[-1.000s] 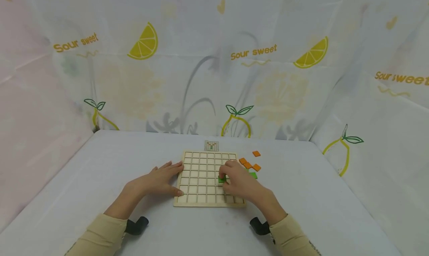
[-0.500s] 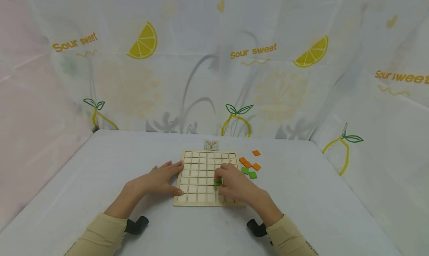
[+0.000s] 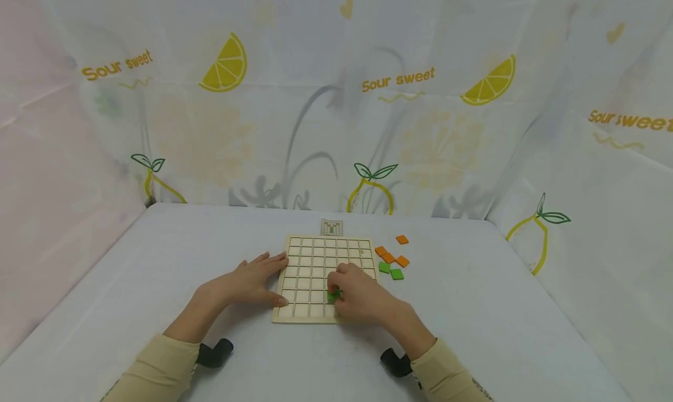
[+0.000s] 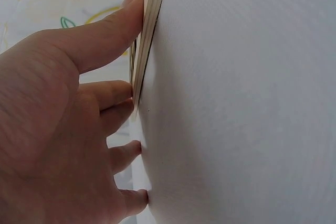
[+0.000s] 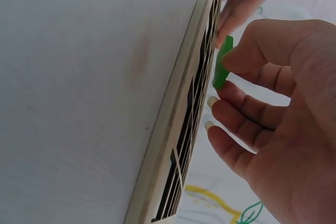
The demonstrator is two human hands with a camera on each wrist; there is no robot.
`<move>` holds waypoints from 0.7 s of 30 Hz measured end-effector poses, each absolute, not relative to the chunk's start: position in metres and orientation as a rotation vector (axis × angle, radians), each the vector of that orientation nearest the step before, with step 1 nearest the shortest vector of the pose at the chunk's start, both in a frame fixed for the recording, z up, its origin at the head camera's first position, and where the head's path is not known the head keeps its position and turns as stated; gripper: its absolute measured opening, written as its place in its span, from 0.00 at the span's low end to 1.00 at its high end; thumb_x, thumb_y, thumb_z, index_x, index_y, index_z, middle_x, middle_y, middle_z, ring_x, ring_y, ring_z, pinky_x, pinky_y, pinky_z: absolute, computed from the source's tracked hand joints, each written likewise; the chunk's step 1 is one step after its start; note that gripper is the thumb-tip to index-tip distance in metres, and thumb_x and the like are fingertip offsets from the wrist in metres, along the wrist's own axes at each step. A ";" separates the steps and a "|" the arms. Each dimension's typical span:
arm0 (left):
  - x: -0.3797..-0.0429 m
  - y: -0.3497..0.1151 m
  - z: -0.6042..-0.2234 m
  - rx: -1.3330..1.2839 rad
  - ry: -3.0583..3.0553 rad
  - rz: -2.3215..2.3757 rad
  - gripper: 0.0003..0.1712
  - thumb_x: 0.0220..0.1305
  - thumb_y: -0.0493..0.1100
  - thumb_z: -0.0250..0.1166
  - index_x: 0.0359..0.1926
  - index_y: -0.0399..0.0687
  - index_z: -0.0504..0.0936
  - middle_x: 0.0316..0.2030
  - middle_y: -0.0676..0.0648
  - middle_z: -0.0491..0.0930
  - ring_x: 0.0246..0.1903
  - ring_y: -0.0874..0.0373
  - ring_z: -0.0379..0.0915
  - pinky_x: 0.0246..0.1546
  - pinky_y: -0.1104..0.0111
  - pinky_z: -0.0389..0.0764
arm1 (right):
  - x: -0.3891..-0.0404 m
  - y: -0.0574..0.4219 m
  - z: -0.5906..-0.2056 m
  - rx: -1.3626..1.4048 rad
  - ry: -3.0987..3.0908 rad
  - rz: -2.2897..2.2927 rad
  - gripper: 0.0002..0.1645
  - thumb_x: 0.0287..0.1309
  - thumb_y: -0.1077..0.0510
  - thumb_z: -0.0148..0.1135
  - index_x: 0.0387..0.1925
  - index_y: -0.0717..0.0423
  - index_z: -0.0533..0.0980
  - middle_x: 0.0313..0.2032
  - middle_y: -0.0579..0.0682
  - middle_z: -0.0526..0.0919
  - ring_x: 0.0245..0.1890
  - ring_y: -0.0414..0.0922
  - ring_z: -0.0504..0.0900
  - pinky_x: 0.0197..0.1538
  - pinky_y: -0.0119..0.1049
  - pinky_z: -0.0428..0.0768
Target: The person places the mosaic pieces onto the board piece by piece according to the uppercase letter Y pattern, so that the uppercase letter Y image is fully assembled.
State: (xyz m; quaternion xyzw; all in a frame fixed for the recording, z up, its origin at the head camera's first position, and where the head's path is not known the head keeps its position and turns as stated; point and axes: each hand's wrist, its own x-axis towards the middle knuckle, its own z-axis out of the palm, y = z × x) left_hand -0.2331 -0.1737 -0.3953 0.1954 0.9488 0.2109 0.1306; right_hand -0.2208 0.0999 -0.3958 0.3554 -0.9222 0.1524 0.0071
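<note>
A square wooden grid board point(image 3: 305, 284) lies on the white table. My left hand point(image 3: 247, 284) rests along its left side, fingers spread, with the thumb and fingertips at the edge. In the left wrist view, the thumb of my left hand point(image 4: 63, 108) touches the board's side point(image 4: 147, 40) and two fingertips meet the tabletop. My right hand point(image 3: 363, 294) is over the board's lower middle, pinching a green square tile point(image 3: 333, 296). The right wrist view has the green tile point(image 5: 224, 64) tilted between thumb and finger of my right hand point(image 5: 283, 98), close over the grid.
Right of the board lie two green tiles point(image 3: 396, 274) and several orange tiles point(image 3: 402, 261). Behind it is a small card point(image 3: 332, 227) printed with a coloured grid pattern. A lemon-printed cloth point(image 3: 315, 127) hangs behind the table point(image 3: 473, 308).
My right hand has moved left and nearer to me across the board with the green tile pinched. The left hand stays at the board's edge.
</note>
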 end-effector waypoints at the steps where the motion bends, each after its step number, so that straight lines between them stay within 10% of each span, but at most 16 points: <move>1: -0.233 -0.174 -0.395 0.569 2.755 0.613 0.54 0.53 0.61 0.73 0.75 0.44 0.61 0.77 0.44 0.55 0.77 0.34 0.43 0.68 0.28 0.44 | -0.221 0.100 -0.396 1.110 -2.886 0.471 0.13 0.47 0.67 0.58 0.32 0.46 0.76 0.31 0.40 0.72 0.36 0.38 0.67 0.41 0.28 0.70; 21: -0.235 -0.172 -0.396 0.559 2.764 0.591 0.55 0.52 0.61 0.73 0.75 0.45 0.61 0.77 0.43 0.55 0.77 0.34 0.43 0.68 0.28 0.44 | -0.219 0.098 -0.397 1.098 -2.898 0.399 0.09 0.53 0.65 0.62 0.33 0.47 0.78 0.32 0.41 0.73 0.36 0.39 0.67 0.41 0.29 0.71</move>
